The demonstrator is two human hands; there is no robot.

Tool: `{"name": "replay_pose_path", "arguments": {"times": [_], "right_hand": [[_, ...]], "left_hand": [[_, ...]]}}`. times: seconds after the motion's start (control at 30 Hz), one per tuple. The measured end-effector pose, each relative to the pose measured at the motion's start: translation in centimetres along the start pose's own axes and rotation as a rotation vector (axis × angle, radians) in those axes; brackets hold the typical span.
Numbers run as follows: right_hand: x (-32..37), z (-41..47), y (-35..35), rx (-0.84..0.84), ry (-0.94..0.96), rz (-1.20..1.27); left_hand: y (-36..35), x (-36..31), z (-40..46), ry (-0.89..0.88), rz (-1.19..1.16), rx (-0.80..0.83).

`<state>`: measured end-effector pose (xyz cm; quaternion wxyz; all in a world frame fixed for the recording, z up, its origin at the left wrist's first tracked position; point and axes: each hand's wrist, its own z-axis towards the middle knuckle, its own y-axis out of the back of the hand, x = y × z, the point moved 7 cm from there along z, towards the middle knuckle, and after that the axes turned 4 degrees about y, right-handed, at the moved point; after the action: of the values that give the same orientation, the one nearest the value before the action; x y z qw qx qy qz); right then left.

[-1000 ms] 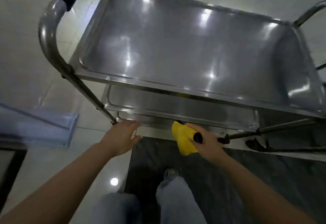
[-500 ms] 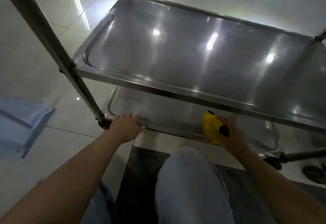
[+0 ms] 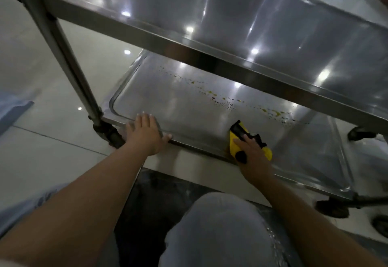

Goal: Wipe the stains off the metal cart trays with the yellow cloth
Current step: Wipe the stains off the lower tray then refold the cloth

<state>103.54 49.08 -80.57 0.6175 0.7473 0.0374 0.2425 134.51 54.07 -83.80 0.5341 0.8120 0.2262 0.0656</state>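
Lower tray [image 3: 189, 107], stained; yellow cloth [image 3: 234, 142] at its near rim.
Right hand [image 3: 252, 153] presses the cloth (grip unclear); left hand [image 3: 147, 134] flat, bracing the rim. Advised: sweep firmly forward across the stains [image 3: 212, 93].

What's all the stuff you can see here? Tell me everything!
upper tray: one, shiny silver, top of cart
lower tray: one, silver, beneath it
stains: many spots, yellowish and dark, strung across the lower tray
yellow cloth: one, yellow, lower tray's near rim
cart post: one, silver, left
wheels: at least three, black, cart's corners
dark mat: one, blackish, under the knee
knee: one, blue jeans, bottom
left hand: one, resting on lower tray's near rim
right hand: one, pressing the yellow cloth
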Motion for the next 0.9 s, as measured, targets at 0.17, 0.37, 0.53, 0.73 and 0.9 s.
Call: {"name": "replay_pose_path", "arguments": {"times": [0.17, 0.37, 0.53, 0.73, 0.9], "right_hand": [[1.1, 1.3, -3.1, -0.021, 0.117, -0.044], [-4.8, -0.1, -0.7, -0.162, -0.041, -0.091], [-5.1, 1.6, -1.5, -0.185, -0.276, -0.022], [2.9, 8.2, -4.1, -0.110, -0.111, -0.026], [11.8, 14.2, -6.9, 0.004, 0.252, -0.132]], "left_hand": [[-2.2, 0.7, 1.1, 0.122, -0.066, -0.071], [-1.1, -0.4, 2.7, 0.136, 0.015, -0.206], [-1.0, 0.9, 4.9, 0.064, 0.006, -0.119], [-1.7, 0.7, 5.9, 0.063, 0.015, -0.025], [-1.7, 0.5, 5.7, 0.082, 0.034, 0.019]]}}
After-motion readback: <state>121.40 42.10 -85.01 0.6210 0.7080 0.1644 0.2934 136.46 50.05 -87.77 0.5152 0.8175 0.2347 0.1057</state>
